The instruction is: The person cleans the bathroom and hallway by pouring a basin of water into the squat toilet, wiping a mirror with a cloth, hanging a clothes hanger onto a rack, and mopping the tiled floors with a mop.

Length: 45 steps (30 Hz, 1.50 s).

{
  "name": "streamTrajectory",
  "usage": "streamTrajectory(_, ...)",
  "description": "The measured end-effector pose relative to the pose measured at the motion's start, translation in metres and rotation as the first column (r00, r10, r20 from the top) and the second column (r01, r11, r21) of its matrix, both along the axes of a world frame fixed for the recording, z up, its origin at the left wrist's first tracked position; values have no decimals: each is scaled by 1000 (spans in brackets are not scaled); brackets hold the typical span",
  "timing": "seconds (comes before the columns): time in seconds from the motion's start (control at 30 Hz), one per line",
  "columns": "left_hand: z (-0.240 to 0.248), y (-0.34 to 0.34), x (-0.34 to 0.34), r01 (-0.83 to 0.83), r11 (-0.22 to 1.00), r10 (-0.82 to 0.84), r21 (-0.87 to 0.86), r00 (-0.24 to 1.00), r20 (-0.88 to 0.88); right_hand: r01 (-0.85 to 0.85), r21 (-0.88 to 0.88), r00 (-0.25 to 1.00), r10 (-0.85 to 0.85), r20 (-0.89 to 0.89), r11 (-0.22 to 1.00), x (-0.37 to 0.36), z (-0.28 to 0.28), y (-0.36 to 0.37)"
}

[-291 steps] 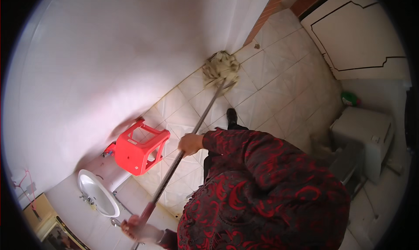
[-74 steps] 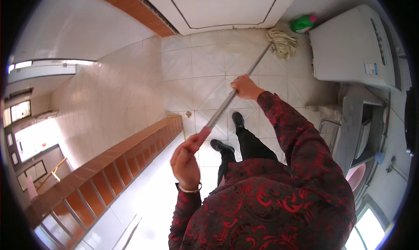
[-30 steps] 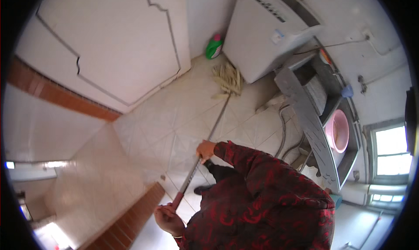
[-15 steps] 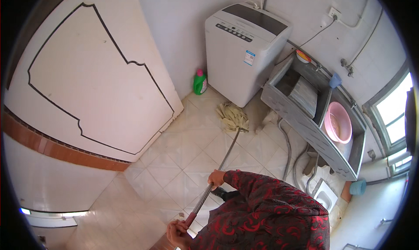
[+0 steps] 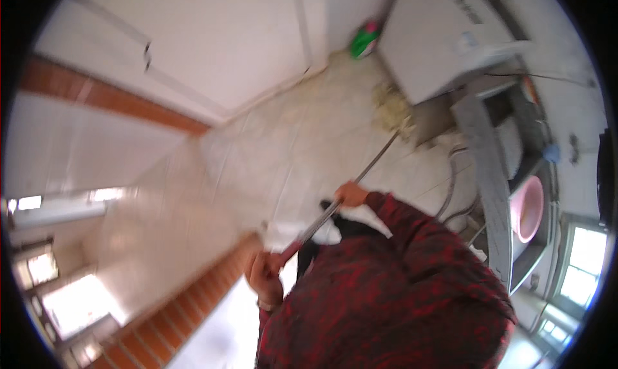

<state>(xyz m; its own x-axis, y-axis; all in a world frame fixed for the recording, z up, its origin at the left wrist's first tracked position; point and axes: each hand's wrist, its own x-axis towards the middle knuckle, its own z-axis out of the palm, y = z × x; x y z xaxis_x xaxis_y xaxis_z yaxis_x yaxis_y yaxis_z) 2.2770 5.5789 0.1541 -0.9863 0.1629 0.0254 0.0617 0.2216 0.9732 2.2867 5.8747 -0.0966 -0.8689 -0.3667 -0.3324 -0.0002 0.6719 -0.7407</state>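
Observation:
I hold a mop with a metal shaft [image 5: 320,221] and a pale, stringy head [image 5: 391,108]. My left hand [image 5: 262,275] is closed around the reddish grip at the near end of the shaft. Farther down, my right hand [image 5: 351,194] wraps around the metal part. The mop slants away to the right, its head on the tiled floor [image 5: 277,156] beside the lower corner of a white washing machine [image 5: 428,44]. Red-and-black patterned sleeves cover my arms. The picture is blurred by motion.
A green bottle with a pink cap [image 5: 365,40] stands by the wall next to the washer. On the right is a grey sink [image 5: 484,176] holding a pink basin [image 5: 528,209], with hoses [image 5: 450,182] below. A white panel [image 5: 212,40] borders the left; orange-brown tiles [image 5: 174,311] edge the lower left.
My view has turned: washer, sink and mop head sit farther right and higher, and bright windows now show at lower left. Both hands keep their hold on the mop.

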Motion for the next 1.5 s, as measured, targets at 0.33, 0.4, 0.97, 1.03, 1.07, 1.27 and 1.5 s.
streamTrajectory(0.33, 103, -80, -28, -97, 959, 112, 267, 993, -44, -127, -19, 991, 126, -47, 992, -36, 90, -130)
streamTrajectory(0.4, 138, -105, -32, -13, 936, 64, 352, 989, -134, -149, -116, 987, 140, -80, 982, -46, 111, -177)
streamTrajectory(0.97, 266, -197, 89, 171, 952, -308, -256, 544, -781, -548, -451, 751, 178, -635, 704, -70, 238, -466)
streamTrajectory(1.03, 276, -200, 97, 18, 987, -149, -160, 484, -863, -548, -419, 734, 175, -656, 724, -72, 252, -460)
streamTrajectory(1.07, 281, -205, 97, 48, 988, -152, -146, 472, -868, -549, -396, 720, 176, -672, 736, -77, 256, -453)
streamTrajectory(1.27, 243, -209, 66, 229, 971, -59, 74, 525, -849, -428, -258, 753, 184, -632, 866, -90, 229, -391)
streamTrajectory(1.5, 171, -96, -31, 539, 731, -196, 417, 752, -629, 260, -197, 897, -312, -313, 945, -80, 80, -198)
